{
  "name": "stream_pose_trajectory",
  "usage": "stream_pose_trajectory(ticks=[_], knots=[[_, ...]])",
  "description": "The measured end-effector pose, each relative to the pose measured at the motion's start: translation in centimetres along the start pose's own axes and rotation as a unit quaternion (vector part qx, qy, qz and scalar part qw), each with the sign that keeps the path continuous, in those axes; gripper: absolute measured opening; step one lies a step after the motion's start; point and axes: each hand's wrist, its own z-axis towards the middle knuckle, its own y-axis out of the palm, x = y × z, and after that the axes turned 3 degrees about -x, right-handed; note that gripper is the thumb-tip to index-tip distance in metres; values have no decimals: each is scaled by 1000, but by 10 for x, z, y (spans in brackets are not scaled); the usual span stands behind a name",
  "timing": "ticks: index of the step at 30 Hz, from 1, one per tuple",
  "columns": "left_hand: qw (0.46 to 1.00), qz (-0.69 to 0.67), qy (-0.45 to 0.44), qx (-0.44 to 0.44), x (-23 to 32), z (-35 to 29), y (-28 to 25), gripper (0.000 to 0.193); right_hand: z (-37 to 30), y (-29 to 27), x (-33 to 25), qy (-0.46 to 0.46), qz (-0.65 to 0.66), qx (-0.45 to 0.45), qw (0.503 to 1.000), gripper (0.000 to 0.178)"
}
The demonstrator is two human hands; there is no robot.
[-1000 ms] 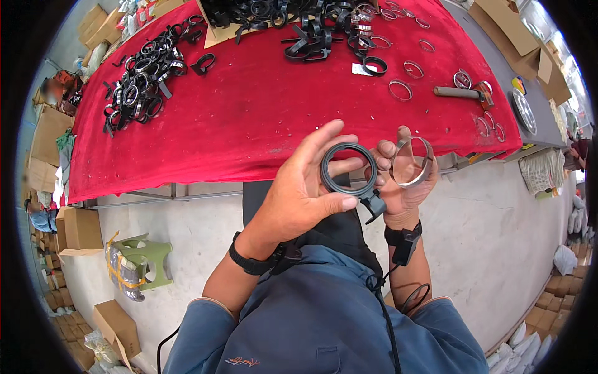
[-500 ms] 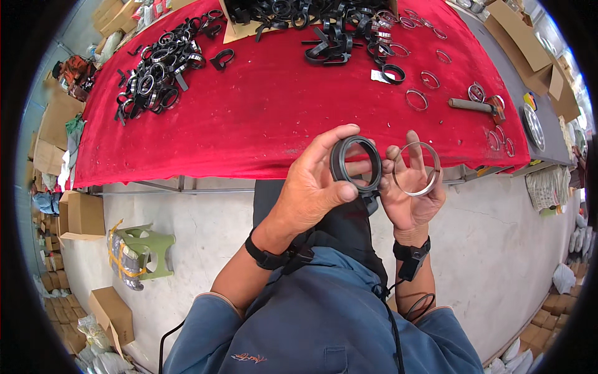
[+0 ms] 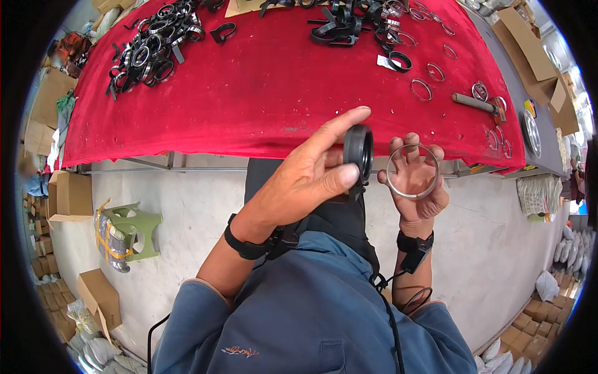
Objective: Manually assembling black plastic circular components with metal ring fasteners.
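Observation:
My left hand (image 3: 305, 171) grips a thick black ring (image 3: 356, 153) between thumb and fingers, turned so that its outer side shows. My right hand (image 3: 414, 187), palm up with fingers curled, holds a thin silvery metal ring (image 3: 393, 187) whose round opening faces me. The two rings are apart, side by side in front of my body, near the front edge of the red-covered table (image 3: 218, 118).
A pile of black rings with metal bands (image 3: 146, 53) lies at the table's left. More black ring parts (image 3: 339, 28) are at the back. Loose thin rings (image 3: 422, 90) and a hammer (image 3: 476, 103) lie on the right. A green stool (image 3: 146, 230) stands on the floor.
My left hand has turned the black ring more edge-on, and the gap between it and the thin ring has widened. My right fingers have curled more behind the thin ring. The view has shifted slightly.

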Motion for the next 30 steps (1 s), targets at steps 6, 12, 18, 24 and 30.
stream_pose_trajectory(ticks=[6,12,18,24,30], knots=[[999,-49,-8,-2,-12,-4,-5,91,12,23,-10,-4,-128,-23,992,85],[999,7,-36,0,-12,-6,-12,91,19,57,-4,-7,-298,22,954,99],[995,93,-23,-7,-10,-4,-21,93,23,69,6,-7,-571,-54,819,78],[994,105,-32,-12,-5,-4,-23,93,24,65,15,-32,-556,-42,830,72],[988,150,-9,-12,-10,2,-25,85,27,64,16,-13,-548,-35,836,73]])
